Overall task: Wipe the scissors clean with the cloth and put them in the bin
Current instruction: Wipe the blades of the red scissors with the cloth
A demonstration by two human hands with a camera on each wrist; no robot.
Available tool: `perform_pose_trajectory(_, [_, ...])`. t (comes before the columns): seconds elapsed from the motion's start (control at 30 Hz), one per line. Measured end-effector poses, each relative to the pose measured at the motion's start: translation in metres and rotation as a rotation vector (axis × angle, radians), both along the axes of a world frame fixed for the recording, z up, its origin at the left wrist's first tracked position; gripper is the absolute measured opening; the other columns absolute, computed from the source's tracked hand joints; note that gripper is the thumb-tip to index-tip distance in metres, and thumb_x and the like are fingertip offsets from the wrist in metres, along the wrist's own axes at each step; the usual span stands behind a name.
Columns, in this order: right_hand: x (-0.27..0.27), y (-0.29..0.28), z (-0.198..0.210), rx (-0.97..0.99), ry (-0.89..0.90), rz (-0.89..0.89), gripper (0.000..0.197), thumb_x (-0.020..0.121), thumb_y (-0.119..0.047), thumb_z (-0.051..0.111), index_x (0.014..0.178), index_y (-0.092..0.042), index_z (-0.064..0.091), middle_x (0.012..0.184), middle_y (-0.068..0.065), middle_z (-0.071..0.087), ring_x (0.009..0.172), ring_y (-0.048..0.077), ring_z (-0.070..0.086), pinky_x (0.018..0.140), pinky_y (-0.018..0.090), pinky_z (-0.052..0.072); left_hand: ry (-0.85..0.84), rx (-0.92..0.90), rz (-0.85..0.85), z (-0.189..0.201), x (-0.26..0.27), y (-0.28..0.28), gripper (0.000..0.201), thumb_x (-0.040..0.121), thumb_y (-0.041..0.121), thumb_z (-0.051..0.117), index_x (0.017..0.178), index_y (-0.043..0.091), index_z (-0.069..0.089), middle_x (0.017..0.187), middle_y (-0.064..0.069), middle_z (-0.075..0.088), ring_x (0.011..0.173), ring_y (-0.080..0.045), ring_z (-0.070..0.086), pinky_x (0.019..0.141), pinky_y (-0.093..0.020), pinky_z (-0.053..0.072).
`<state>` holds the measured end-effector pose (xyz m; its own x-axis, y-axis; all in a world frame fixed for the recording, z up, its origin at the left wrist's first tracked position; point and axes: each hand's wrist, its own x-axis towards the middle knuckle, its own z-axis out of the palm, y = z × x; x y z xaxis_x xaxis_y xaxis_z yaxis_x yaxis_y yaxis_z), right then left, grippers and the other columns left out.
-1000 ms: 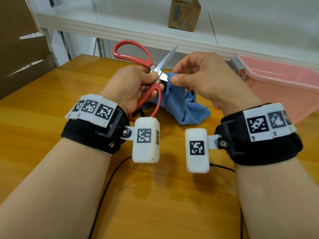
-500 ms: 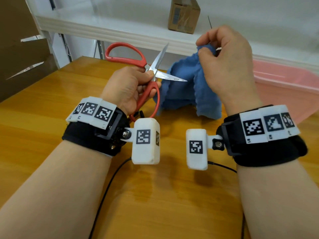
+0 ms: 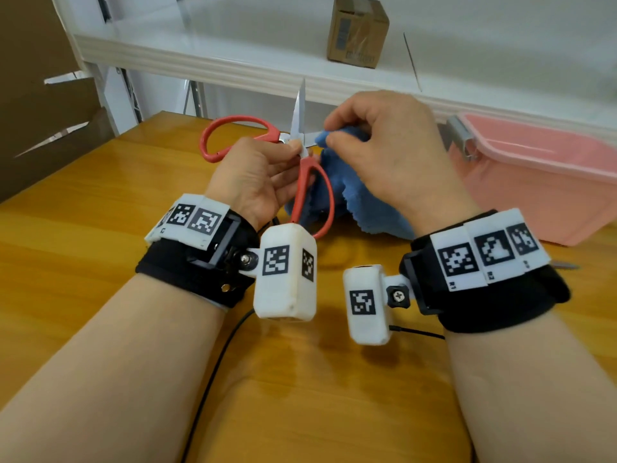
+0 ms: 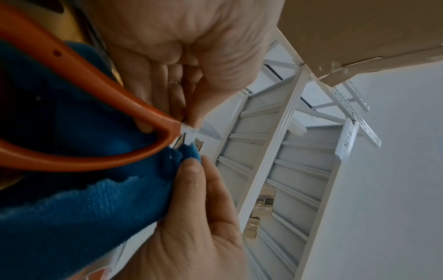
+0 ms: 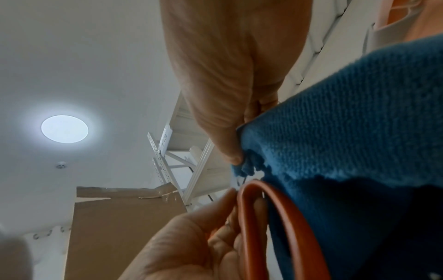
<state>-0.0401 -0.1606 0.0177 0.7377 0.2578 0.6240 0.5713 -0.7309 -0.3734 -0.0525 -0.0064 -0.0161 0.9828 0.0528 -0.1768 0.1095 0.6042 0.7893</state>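
Red-handled scissors [image 3: 302, 152] stand spread wide above the wooden table, one blade pointing up, the other sideways to the right. My left hand [image 3: 263, 172] pinches them near the pivot, by the lower red loop [image 4: 95, 117]. My right hand [image 3: 377, 145] pinches a fold of the blue cloth [image 3: 347, 188] round the sideways blade, close to the pivot. That blade is mostly hidden by cloth and fingers. The rest of the cloth [image 5: 347, 151] hangs down to the table. The pink bin [image 3: 541, 182] sits at the right, open-topped.
A white shelf [image 3: 233, 58] runs behind the table, with a small cardboard box [image 3: 359, 30] on it. Large brown cardboard [image 3: 50, 128] stands at the left. A black cable [image 3: 213, 379] trails across the table between my forearms.
My right hand came down from the raised position and brought the cloth back onto the sideways blade near the pivot. The scissors turned so one blade points more upright.
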Motion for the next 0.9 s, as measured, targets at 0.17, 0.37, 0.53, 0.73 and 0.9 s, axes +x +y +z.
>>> perform_pose_trajectory(0.17, [0.002, 0.003, -0.002, -0.033, -0.003, -0.018, 0.012, 0.089, -0.024, 0.066, 0.097, -0.027, 0.074, 0.103, -0.008, 0.069, 0.099, 0.006, 0.062, 0.089, 0.026, 0.051, -0.062, 0.045, -0.068, -0.002, -0.002, -0.003, 0.009, 0.088, -0.001, 0.060, 0.081, 0.005, 0.060, 0.076, -0.010, 0.063, 0.087, -0.025, 0.061, 0.076, -0.035, 0.061])
perform_pose_trajectory(0.37, [-0.001, 0.007, -0.010, 0.004, 0.002, 0.017, 0.012, 0.087, -0.015, 0.062, 0.094, -0.024, 0.066, 0.093, -0.009, 0.067, 0.090, 0.008, 0.061, 0.077, 0.023, 0.050, -0.095, 0.105, -0.148, -0.003, -0.005, -0.010, 0.012, 0.090, -0.001, 0.057, 0.083, 0.002, 0.067, 0.074, -0.008, 0.071, 0.073, -0.019, 0.071, 0.074, -0.029, 0.060])
perform_pose_trajectory(0.53, [0.004, 0.001, -0.014, 0.042, -0.016, -0.065, 0.021, 0.082, -0.002, 0.056, 0.087, -0.021, 0.048, 0.086, -0.005, 0.055, 0.081, 0.015, 0.052, 0.069, 0.027, 0.043, -0.101, 0.088, -0.128, -0.003, -0.003, -0.012, 0.008, 0.090, -0.005, 0.055, 0.091, -0.005, 0.063, 0.081, -0.014, 0.070, 0.085, -0.027, 0.071, 0.080, -0.034, 0.060])
perform_pose_trajectory(0.73, [-0.001, 0.005, -0.012, 0.075, 0.026, -0.045, 0.019, 0.084, -0.008, 0.063, 0.083, -0.021, 0.050, 0.075, -0.009, 0.053, 0.073, 0.008, 0.053, 0.066, 0.022, 0.047, -0.121, 0.085, -0.148, -0.002, -0.006, -0.015, 0.016, 0.091, -0.006, 0.053, 0.081, -0.004, 0.065, 0.074, -0.011, 0.070, 0.074, -0.023, 0.072, 0.075, -0.033, 0.061])
perform_pose_trajectory(0.9, [0.003, -0.001, -0.011, 0.066, 0.017, -0.142, 0.023, 0.085, -0.007, 0.059, 0.081, -0.023, 0.044, 0.074, -0.007, 0.048, 0.076, 0.018, 0.053, 0.070, 0.041, 0.051, -0.115, 0.062, -0.116, -0.002, -0.005, -0.015, 0.007, 0.089, -0.009, 0.054, 0.087, -0.005, 0.060, 0.083, -0.017, 0.068, 0.087, -0.031, 0.072, 0.079, -0.036, 0.060])
